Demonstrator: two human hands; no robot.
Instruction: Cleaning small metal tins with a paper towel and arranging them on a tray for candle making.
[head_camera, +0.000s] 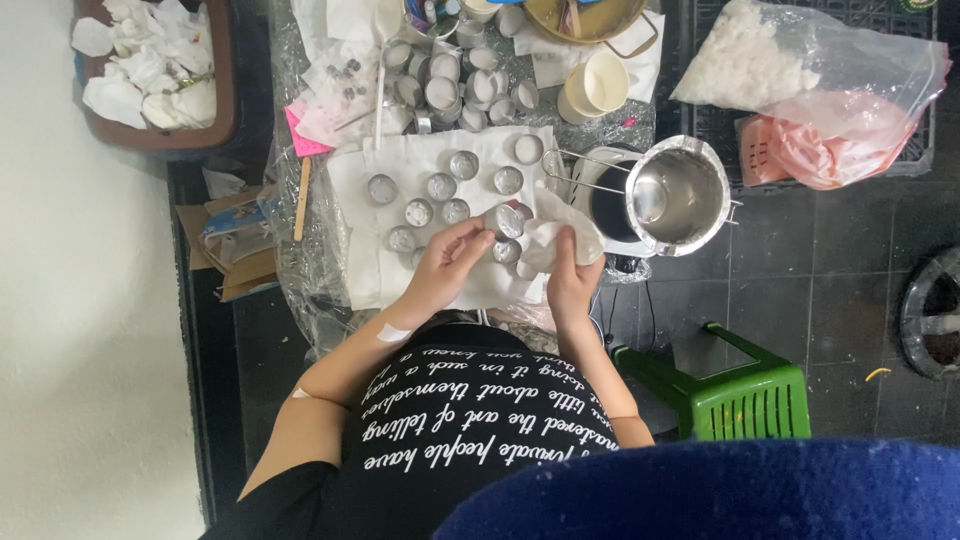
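Small metal cup (503, 220): held over the near edge of the white sheet (360, 270), pinched between the fingertips of the left hand (450, 262).

1. Far left: a brown bin (226, 90) holds many crumpled tissues (150, 60). This suggests a good number of wiping passes are already complete.
2. A wooden stick (302, 198) lies beside the sheet's left edge.
3. On the sheet, about nine loose cups (441, 186) lie spread apart in rough rows. Whether these are wiped or waiting cannot be determined from this view.
4. Beyond the sheet, a dense heap of cups (450, 85) stands on the table. If these are unwiped, most of the work remains.
5. The right hand (572, 280) is closed on a white tissue (555, 235), which touches the held cup. Judgement: one cup is mid-wipe.
6. Right of the hands: an empty steel pot (678, 195), then a clear bag of white flakes (760, 60), unopened as far as visible. A green stool (750, 395) stands on the floor.
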